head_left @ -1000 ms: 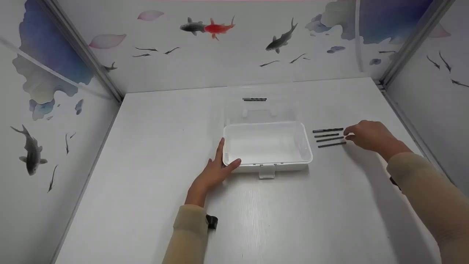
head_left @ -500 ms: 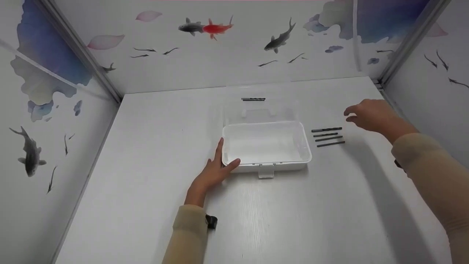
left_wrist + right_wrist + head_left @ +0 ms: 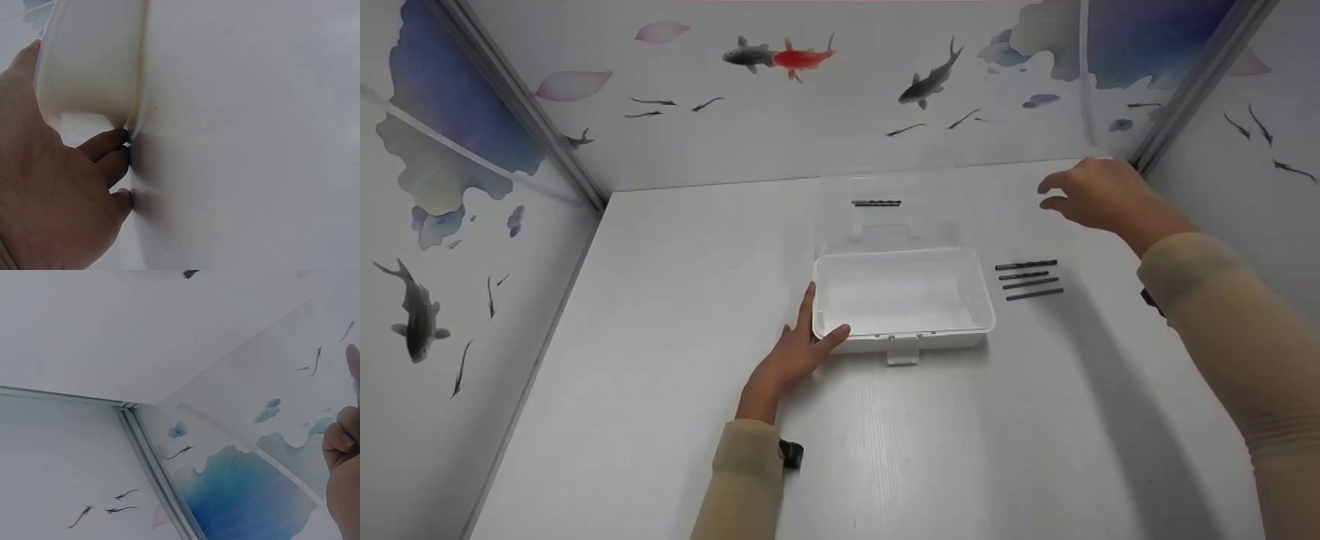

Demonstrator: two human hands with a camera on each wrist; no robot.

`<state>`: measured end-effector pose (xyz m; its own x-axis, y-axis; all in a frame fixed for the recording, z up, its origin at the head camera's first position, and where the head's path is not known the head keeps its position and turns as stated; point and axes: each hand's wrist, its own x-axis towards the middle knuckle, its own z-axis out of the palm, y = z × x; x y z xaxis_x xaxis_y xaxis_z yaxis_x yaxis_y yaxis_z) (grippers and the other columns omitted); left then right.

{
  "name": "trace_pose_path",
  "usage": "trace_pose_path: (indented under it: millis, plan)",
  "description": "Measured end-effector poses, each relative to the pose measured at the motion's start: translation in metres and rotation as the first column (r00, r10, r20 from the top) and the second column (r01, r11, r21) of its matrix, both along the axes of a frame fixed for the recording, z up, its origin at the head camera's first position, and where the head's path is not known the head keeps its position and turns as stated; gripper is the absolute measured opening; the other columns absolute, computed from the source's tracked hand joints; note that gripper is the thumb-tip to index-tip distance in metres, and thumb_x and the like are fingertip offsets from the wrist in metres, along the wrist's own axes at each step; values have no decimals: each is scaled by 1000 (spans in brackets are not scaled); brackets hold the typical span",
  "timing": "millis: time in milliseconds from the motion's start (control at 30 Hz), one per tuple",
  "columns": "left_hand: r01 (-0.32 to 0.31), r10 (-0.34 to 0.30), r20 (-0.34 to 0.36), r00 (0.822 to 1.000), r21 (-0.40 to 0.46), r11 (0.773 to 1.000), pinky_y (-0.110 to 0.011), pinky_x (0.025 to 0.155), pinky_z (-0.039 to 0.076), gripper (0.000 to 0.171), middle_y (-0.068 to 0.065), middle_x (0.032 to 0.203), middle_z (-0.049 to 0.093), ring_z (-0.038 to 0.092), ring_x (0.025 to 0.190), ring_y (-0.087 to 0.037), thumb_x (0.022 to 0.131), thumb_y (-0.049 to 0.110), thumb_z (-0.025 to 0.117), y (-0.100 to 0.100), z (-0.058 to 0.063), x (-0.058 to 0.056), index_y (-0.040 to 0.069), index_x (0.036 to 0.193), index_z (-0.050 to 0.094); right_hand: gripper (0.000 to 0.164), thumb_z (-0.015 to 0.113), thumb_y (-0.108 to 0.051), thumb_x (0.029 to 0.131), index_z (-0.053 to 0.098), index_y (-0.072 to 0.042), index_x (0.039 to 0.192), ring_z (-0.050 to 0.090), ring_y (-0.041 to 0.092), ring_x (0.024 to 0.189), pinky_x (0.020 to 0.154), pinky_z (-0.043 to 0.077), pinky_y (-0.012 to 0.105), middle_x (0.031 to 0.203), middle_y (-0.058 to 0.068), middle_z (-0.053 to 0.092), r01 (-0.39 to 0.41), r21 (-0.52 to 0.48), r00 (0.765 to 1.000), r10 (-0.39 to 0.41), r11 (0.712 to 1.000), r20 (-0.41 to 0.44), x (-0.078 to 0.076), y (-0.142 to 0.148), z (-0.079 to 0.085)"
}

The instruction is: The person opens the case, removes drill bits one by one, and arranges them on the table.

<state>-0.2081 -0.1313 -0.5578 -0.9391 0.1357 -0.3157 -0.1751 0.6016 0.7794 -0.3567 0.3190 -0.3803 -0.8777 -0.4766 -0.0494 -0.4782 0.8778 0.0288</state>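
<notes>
A white, clear-lidded plastic box [image 3: 907,343] stands with its lid [image 3: 840,234] swung back. My left hand [image 3: 797,352] holds its front left corner, thumb over the rim and index finger along the side. In the left wrist view, the left hand's other fingertips [image 3: 115,160] rest on the table beside the box wall. Raised over the far right of the table is my right hand [image 3: 1110,196], thumb and index finger parted with nothing seen between them. Several dark drill bits [image 3: 1027,265] lie side by side right of the box. Two thin drill bits [image 3: 876,202] show within the lid's outline.
A white table [image 3: 660,322] carries everything. Walls printed with fish [image 3: 802,58] and blue blots enclose it at the back and both sides. Metal corner posts [image 3: 1200,97] rise at the rear corners.
My right hand has risen away from the drill bits on the right and moved toward the back, then slightly left. My left hand stays at the box corner.
</notes>
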Motion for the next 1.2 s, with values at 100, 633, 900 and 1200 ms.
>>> trace_pose_path:
  millis: [100, 633, 900, 1200]
  plan:
    - [-1, 1, -1, 1000, 8, 1000, -76, 127, 16, 106, -14, 180, 12, 0, 164, -54, 93, 83, 55, 0, 0, 1, 51, 166, -15, 29, 68, -18, 104, 75, -7, 130, 74, 45, 103, 88, 58, 62, 114, 24, 78, -6, -4, 1000, 6, 1000, 0, -5, -13, 6]
    - [9, -9, 2, 1000, -10, 1000, -76, 126, 17, 106, -12, 180, 14, 1, 165, -53, 92, 85, 54, 4, 3, 3, 54, 165, -16, 32, 66, -21, 107, 72, -7, 135, 71, 43, 114, 100, 55, 61, 126, 21, 76, 12, -22, 999, -11, 1000, 38, -26, -71, 16]
    - [7, -7, 14, 1000, -22, 1000, -77, 126, 18, 107, -13, 180, 16, 2, 165, -52, 90, 87, 54, 2, 2, 3, 53, 166, -15, 34, 67, -24, 107, 72, -8, 136, 68, 43, 121, 105, 53, 61, 132, 20, 74, 42, -102, 997, -35, 994, 72, -30, -95, 3]
    - [-1, 1, 14, 1000, -22, 1000, -76, 126, 18, 108, -15, 179, 17, 1, 165, -52, 90, 87, 55, 0, 3, 2, 52, 166, -14, 36, 66, -29, 108, 71, -11, 138, 64, 39, 127, 110, 50, 58, 138, 17, 71, 90, -246, 991, -64, 965, 114, -41, -138, -17]
